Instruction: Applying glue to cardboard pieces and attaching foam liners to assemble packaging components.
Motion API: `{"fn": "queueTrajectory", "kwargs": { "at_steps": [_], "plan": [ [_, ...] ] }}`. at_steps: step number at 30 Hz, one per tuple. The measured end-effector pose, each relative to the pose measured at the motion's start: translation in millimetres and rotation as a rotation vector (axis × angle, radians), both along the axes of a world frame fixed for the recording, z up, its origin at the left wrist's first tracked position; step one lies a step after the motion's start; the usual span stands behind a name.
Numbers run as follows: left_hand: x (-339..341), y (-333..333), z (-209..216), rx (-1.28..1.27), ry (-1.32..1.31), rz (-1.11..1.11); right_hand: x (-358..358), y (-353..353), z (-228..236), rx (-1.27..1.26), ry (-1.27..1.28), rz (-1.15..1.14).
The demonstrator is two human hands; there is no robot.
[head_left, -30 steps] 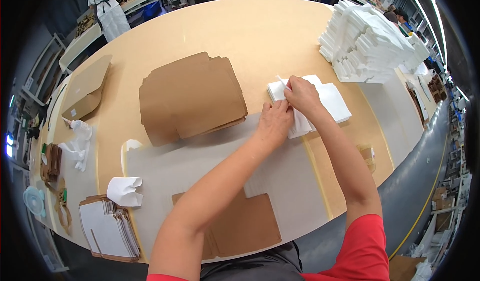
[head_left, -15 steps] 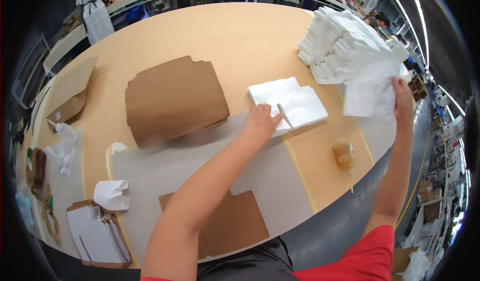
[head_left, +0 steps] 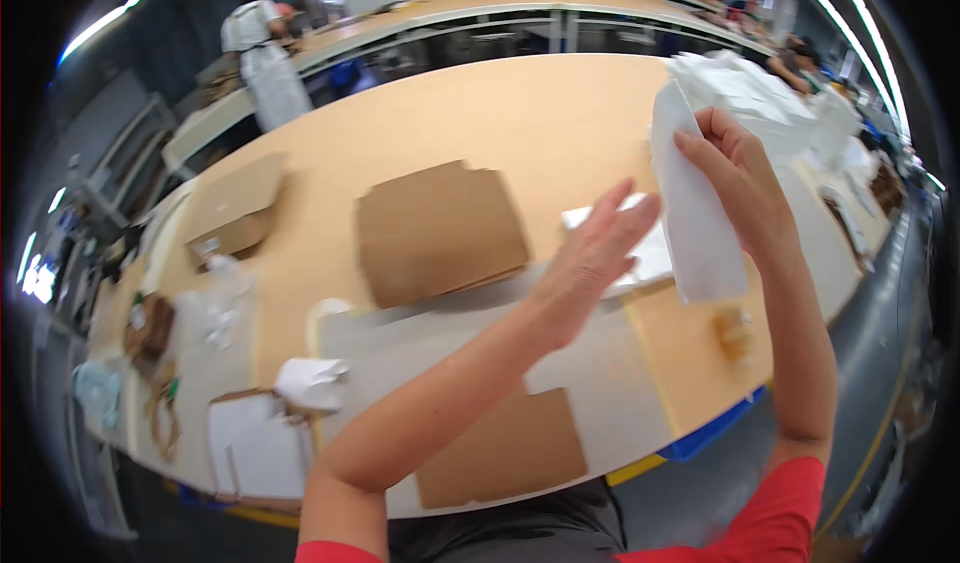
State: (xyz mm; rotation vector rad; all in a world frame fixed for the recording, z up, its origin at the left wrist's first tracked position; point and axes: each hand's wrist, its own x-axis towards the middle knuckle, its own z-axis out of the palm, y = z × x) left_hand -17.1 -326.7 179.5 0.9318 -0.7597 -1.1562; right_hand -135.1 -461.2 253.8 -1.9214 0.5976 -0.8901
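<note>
My right hand (head_left: 738,178) is raised over the right part of the table and grips a thin white sheet (head_left: 698,233) by its side edge, thumb on the near face. The sheet hangs upright and slightly curved. My left hand (head_left: 598,253) is lifted to the left of it, fingers stretched out and holding nothing, somewhat blurred. Behind that hand lies a small stack of white sheets (head_left: 655,258), partly hidden by my hand and the held sheet. A flat brown cardboard piece (head_left: 545,448) rests near my body, partly under my left forearm.
A stack of brown cardboard (head_left: 440,233) lies mid-table; a large white pile (head_left: 745,93) stands far right. An amber bottle-like object (head_left: 733,333) is near the right edge. At left are a folded cardboard box (head_left: 235,203), a white-topped stack (head_left: 258,448) and a crumpled white piece (head_left: 313,383).
My right hand has brought the white sheet up and leftward from beside the pile. My left hand has lifted off the small white stack and moved toward the sheet. The view has shifted.
</note>
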Motion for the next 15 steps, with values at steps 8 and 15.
{"fn": "queueTrajectory", "kwargs": {
  "at_steps": [8,15],
  "plan": [
    [49.5,122.5,37.0,0.026,0.141,0.089,48.3,101.2,0.5,0.15,-0.14,0.52],
    [41.8,190.1,50.3,0.196,0.223,0.222,17.6,96.0,-114.1,0.424,-0.069,0.306]
  ]
}}
